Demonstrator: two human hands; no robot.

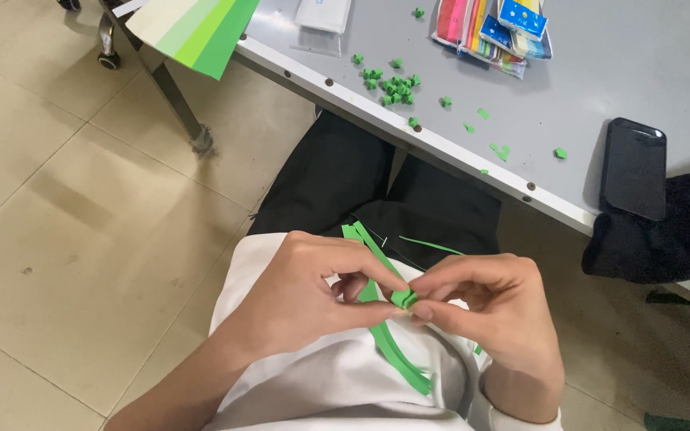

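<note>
Hands over lap: left hand (313,291) and right hand (493,315) both pinch small folded green paper piece (403,298); loose green paper strips (393,351) trail toward 6 o'clock.

On the grey table (648,72) lie a black phone (634,168), small folded green paper stars (393,84), coloured paper-strip packets (493,28), and, far left, overhanging green card sheets (201,32).

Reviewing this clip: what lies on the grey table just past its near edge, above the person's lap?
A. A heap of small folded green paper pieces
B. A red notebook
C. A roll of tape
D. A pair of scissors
A: a cluster of small folded green paper pieces sits on the grey table, while both the left hand and right hand pinch another green piece over the lap.
</note>
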